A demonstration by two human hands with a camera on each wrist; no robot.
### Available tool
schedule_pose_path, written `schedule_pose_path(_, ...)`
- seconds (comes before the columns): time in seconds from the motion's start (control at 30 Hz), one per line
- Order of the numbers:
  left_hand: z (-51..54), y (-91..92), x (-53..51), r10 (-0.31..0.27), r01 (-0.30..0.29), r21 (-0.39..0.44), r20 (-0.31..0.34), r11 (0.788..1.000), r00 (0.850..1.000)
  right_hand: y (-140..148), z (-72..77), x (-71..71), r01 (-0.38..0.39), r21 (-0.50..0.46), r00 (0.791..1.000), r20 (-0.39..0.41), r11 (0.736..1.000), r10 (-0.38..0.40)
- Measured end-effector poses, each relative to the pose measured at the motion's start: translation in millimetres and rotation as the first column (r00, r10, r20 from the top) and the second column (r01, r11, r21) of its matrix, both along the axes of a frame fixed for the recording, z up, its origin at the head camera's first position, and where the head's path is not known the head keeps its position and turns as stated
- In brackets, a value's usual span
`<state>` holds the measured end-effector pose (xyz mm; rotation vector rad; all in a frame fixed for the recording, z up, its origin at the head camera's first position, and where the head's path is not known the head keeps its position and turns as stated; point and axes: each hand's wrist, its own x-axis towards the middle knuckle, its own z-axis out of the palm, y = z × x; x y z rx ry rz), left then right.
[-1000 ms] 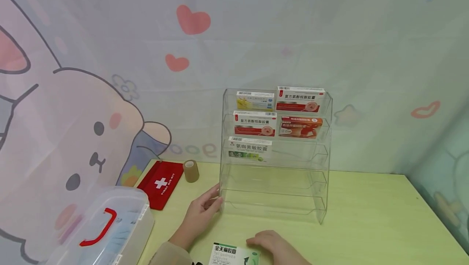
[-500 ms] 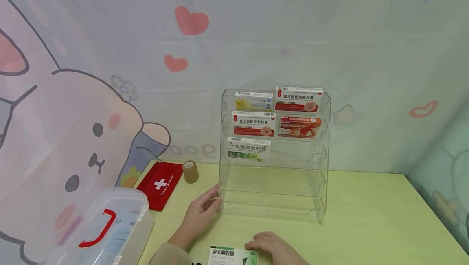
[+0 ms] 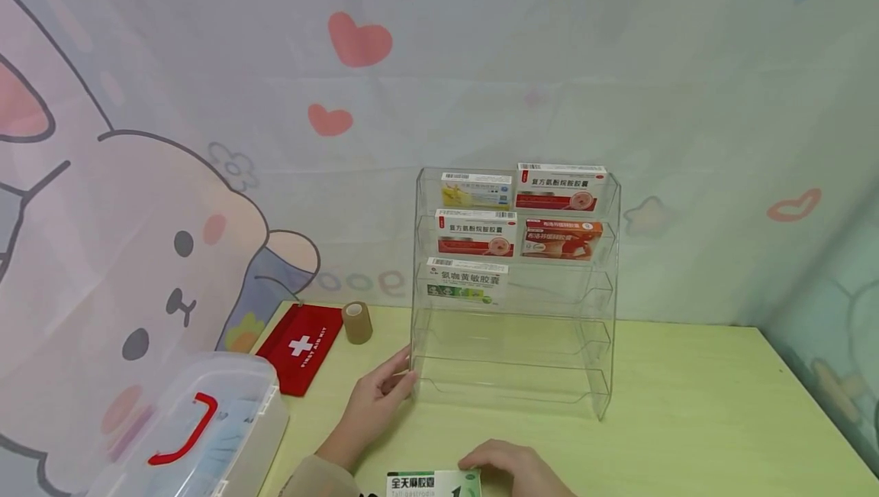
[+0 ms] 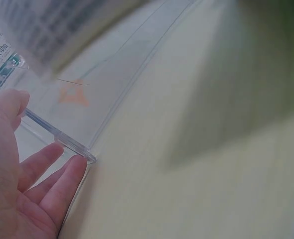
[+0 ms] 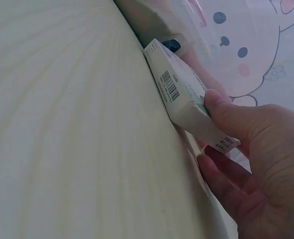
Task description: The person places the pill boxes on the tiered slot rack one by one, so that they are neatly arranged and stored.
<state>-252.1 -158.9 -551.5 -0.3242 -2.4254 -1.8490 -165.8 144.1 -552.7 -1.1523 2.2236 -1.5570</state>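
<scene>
My left hand (image 3: 378, 398) grips the left side of a clear tiered display rack (image 3: 511, 382), thumb and fingertips at the panel's edge. In the left wrist view, the left hand (image 4: 32, 169) meets the rack's lower corner. At the bottom of the head view, my right hand (image 3: 515, 466) pinches the corner of a white and green medicine box (image 3: 433, 484). The right wrist view shows the thumb on top of the medicine box (image 5: 182, 89), fingers below; the box is tilted just above the table. Its lower part is cut off in the head view.
Several medicine boxes (image 3: 477, 233) stand in the rack's upper tiers. To the left are a red first aid pouch (image 3: 302, 348), a brown bandage roll (image 3: 357, 323) and a clear-lidded case (image 3: 254, 421) with a red handle. A printed cloth (image 3: 481, 39) hangs behind the table (image 3: 693, 405).
The medicine box has moved down and slightly left in the head view, and less of its face shows. My right hand has shifted slightly with it. The left hand stays at the rack.
</scene>
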Motion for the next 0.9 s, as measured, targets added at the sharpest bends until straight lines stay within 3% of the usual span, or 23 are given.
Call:
schedule_pose_path(0.07,0.2,-0.5,0.1,-0.001,0.001,0.002,0.003,1.0,1.0,-1,3.7,3.5,0.015,-0.056,0.989,0.146,0.998,-0.006)
schedule_pose_path(0.13,0.4,-0.9,0.3,0.001,-0.001,0.0,0.002,1.0,1.0,-3,6.5,6.6,0.045,-0.102,0.965,0.26,0.994,-0.017)
schedule_pose_path(0.2,0.5,-1.0,0.3,0.007,-0.007,-0.001,0.001,1.0,1.0,-4,8.8,8.6,0.077,-0.128,0.957,0.289,0.989,-0.037)
schedule_pose_path(0.4,-1.0,1.2,-0.4,0.011,-0.011,0.01,-0.006,1.0,1.0,-3,9.6,8.8,0.156,-0.159,0.957,0.267,0.975,-0.11)
schedule_pose_path(0.6,-2.8,3.8,2.3,0.018,-0.018,0.02,0.007,1.0,1.0,6,15.1,4.1,0.241,-0.194,0.968,0.123,0.951,-0.22)
schedule_pose_path(0.7,-2.9,3.6,2.8,0.019,-0.019,0.015,0.014,1.0,1.0,10,24.4,2.2,0.304,-0.196,0.952,0.087,0.932,-0.293)
schedule_pose_path(0.9,-3.7,0.2,0.0,0.026,-0.026,-0.042,-0.002,0.999,1.0,19,46.5,-2.9,0.447,-0.166,0.894,0.059,0.879,-0.444)
